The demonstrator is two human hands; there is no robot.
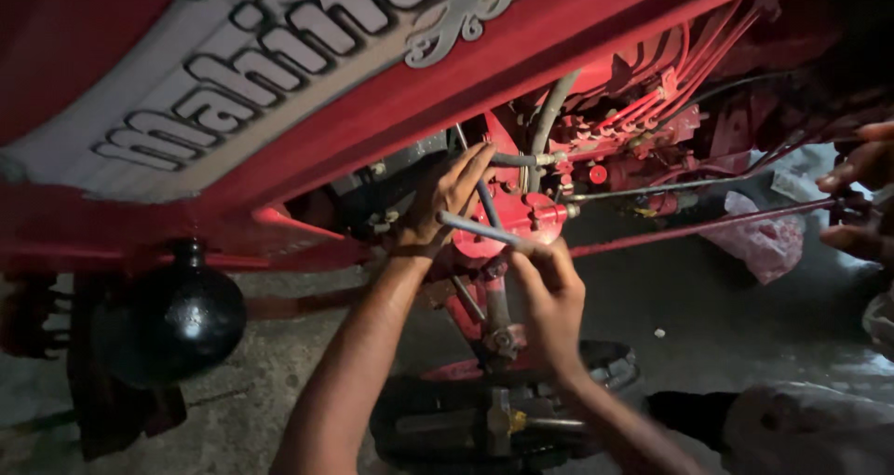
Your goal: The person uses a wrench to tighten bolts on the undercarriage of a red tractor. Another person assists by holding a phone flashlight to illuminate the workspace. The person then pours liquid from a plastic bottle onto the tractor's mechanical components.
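Left hand (445,200) raised under the red tractor body (391,102), fingers spread and pressed against the red round housing (512,219), gripping nothing visible. Right hand (551,293) raised from below, forearm angled up, fingers curled shut around the end of a grey metal rod (475,228) lying across the housing's front. Another person's hand (861,191) at the right edge, on a thin red rod (708,223). Below, dim grey concrete floor (279,345); black round ball (177,321) hanging at left; pink bag (764,237) on the floor at right.
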